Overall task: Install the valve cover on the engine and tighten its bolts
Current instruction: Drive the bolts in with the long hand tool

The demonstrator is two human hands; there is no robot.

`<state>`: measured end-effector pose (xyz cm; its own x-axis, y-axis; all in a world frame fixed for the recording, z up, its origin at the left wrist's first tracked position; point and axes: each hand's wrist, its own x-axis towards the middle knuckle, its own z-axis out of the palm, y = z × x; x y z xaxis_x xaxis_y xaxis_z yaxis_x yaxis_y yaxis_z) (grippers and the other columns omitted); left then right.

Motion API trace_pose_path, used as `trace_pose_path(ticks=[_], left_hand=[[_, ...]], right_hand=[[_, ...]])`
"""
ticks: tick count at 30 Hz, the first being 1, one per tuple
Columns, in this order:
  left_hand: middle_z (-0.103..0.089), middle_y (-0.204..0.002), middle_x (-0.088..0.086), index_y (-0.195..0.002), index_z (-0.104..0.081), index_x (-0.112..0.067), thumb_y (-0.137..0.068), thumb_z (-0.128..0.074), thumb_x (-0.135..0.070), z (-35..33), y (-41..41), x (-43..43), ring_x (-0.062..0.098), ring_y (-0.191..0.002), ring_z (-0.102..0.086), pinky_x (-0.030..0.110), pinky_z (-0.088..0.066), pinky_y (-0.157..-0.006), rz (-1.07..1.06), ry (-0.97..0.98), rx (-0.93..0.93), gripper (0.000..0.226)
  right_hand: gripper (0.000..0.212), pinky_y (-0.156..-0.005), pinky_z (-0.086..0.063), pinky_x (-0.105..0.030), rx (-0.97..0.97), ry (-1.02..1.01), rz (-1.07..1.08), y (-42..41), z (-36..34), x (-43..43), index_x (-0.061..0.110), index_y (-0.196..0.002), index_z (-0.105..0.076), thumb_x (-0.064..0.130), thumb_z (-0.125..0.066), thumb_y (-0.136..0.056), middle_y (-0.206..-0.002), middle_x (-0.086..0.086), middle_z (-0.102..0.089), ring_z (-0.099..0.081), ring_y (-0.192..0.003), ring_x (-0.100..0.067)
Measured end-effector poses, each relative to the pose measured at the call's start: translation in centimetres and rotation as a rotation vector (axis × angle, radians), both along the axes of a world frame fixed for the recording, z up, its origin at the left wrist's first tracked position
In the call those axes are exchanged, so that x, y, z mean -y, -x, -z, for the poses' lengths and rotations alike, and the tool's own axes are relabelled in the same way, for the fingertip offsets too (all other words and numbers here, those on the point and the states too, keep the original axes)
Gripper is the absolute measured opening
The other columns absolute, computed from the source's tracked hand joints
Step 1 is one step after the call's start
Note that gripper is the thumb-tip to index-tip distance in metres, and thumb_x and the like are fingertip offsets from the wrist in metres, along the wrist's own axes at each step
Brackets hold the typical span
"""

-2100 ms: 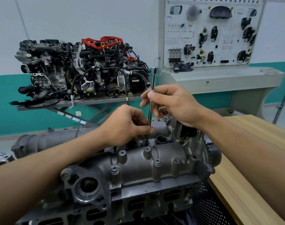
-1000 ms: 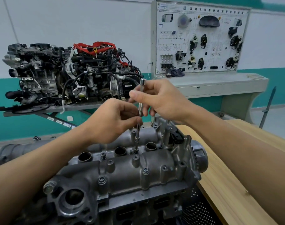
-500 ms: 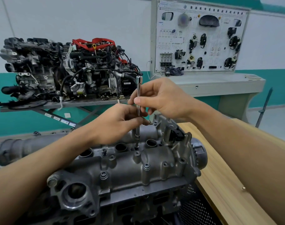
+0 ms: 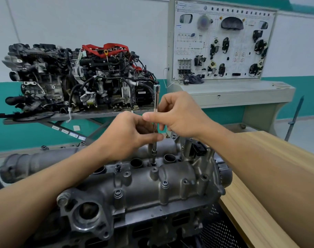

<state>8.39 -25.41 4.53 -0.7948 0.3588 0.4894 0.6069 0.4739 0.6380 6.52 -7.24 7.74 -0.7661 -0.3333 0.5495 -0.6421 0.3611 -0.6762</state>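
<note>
A grey metal valve cover (image 4: 149, 188) is seen seated on top of the engine (image 4: 152, 230) at the bottom middle of the view, with the wooden bench (image 4: 263, 176) just beside it on the right; bolt heads (image 4: 164, 184) are seen sunk in the raised bosses along its near side. A slim chrome rod (image 4: 156, 97) is held upright over the middle of the cover; its lower tip is set on a bolt (image 4: 153, 163) between two round openings in the cover's top. The lower part of the rod is pinched by the left hand (image 4: 127, 138), the grip being closed on the shaft between the thumb and the curled fingers; the middle of the rod is pinched by the right hand (image 4: 181, 115), with the thumb laid across the front and the fingers curled behind; both grips are thus pressed onto the same rod, the right above the left. The top end of the rod is left bare above the right hand; both forearms are stretched in from the lower corners. Behind, a second engine (image 4: 77, 77) with red hoses is carried on a grey stand (image 4: 45, 119) against a white and teal wall; to its right a training board (image 4: 222, 42) with car parts mounted on it is stood on a grey console (image 4: 233, 92); a black mesh panel (image 4: 218, 231) is seen below the right end of the cover.
</note>
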Motion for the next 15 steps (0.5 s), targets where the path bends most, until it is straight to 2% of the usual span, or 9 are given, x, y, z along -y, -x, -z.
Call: trace_pose_path(ticks=[1,3,5,7,9,11,12,13,15], left_hand=[[-0.078,-0.073,0.002,-0.083,-0.08,-0.015,-0.084,-0.083,-0.022,0.0,0.1,0.1,0.013,-0.061,-0.066,0.034,-0.054,-0.06,-0.015,-0.013,-0.009,0.007],[-0.076,-0.07,-0.001,-0.083,-0.079,-0.011,-0.089,-0.077,-0.016,0.0,0.0,0.1,0.015,-0.058,-0.062,0.035,-0.051,-0.059,-0.001,0.026,-0.006,0.008],[-0.079,-0.081,-0.004,-0.087,-0.079,-0.01,-0.094,-0.072,-0.013,-0.2,-0.1,0.0,0.02,-0.072,-0.071,0.035,-0.056,-0.074,0.04,0.076,0.041,0.01],[-0.08,-0.09,-0.004,-0.091,-0.079,-0.012,-0.096,-0.068,-0.011,-0.3,-0.1,-0.2,0.014,-0.089,-0.075,0.03,-0.057,-0.087,0.071,0.08,0.086,0.011],[-0.081,-0.093,-0.003,-0.093,-0.076,-0.013,-0.097,-0.065,-0.008,-0.3,-0.1,-0.3,0.009,-0.094,-0.075,0.029,-0.057,-0.09,0.082,0.061,0.116,0.013],[-0.08,-0.089,0.003,-0.092,-0.077,-0.011,-0.096,-0.068,-0.011,-0.1,0.1,-0.4,0.015,-0.088,-0.076,0.037,-0.058,-0.083,0.067,0.051,0.106,0.01],[-0.079,-0.084,0.008,-0.09,-0.078,-0.01,-0.093,-0.072,-0.015,0.1,0.0,-0.5,0.019,-0.08,-0.074,0.039,-0.057,-0.076,0.06,0.044,0.091,0.008],[-0.078,-0.079,0.011,-0.087,-0.078,-0.011,-0.09,-0.077,-0.018,0.1,0.0,-0.5,0.018,-0.072,-0.069,0.038,-0.055,-0.069,0.048,0.025,0.072,0.008],[-0.076,-0.069,0.004,-0.078,-0.079,-0.016,-0.085,-0.082,-0.019,0.1,-0.1,-0.3,0.01,-0.062,-0.061,0.031,-0.053,-0.061,0.026,-0.036,0.04,0.008]], right_hand=[[0.033,-0.042,-0.038,-0.013,0.004,0.009,0.009,-0.1,0.1,0.1,0.009,-0.071,-0.06,0.031,-0.084,-0.077,-0.053,0.0,-0.063,-0.051,-0.041,-0.002],[0.025,-0.044,-0.041,-0.015,0.098,0.019,-0.083,-0.3,-0.3,0.0,0.009,-0.089,-0.066,0.029,-0.08,-0.082,-0.069,0.001,-0.07,-0.058,-0.049,-0.006],[0.019,-0.048,-0.046,-0.019,0.158,-0.035,-0.201,-0.5,-0.9,-0.5,0.006,-0.106,-0.068,0.018,-0.07,-0.091,-0.084,-0.003,-0.073,-0.062,-0.059,-0.01],[0.016,-0.05,-0.048,-0.022,0.112,-0.096,-0.248,-0.7,-1.2,-0.6,-0.002,-0.103,-0.071,0.01,-0.063,-0.095,-0.076,-0.014,-0.068,-0.06,-0.061,-0.013],[0.02,-0.049,-0.049,-0.026,0.054,-0.07,-0.176,-1.0,-0.9,-0.2,-0.01,-0.09,-0.069,0.009,-0.065,-0.094,-0.067,-0.024,-0.065,-0.06,-0.056,-0.018],[0.033,-0.049,-0.05,-0.032,-0.031,0.02,-0.029,-1.0,0.0,0.5,-0.01,-0.072,-0.059,0.015,-0.074,-0.088,-0.06,-0.024,-0.064,-0.059,-0.048,-0.024],[0.038,-0.05,-0.05,-0.034,-0.087,0.056,0.066,-0.9,0.5,0.8,-0.004,-0.066,-0.053,0.019,-0.078,-0.084,-0.058,-0.023,-0.063,-0.058,-0.047,-0.027],[0.042,-0.052,-0.05,-0.037,-0.131,0.071,0.154,-0.8,0.8,1.0,0.002,-0.064,-0.05,0.024,-0.081,-0.081,-0.057,-0.022,-0.062,-0.059,-0.05,-0.031],[0.04,-0.052,-0.05,-0.036,-0.113,0.059,0.202,-0.8,1.0,1.1,0.01,-0.069,-0.053,0.036,-0.081,-0.079,-0.061,-0.013,-0.064,-0.061,-0.053,-0.029]])
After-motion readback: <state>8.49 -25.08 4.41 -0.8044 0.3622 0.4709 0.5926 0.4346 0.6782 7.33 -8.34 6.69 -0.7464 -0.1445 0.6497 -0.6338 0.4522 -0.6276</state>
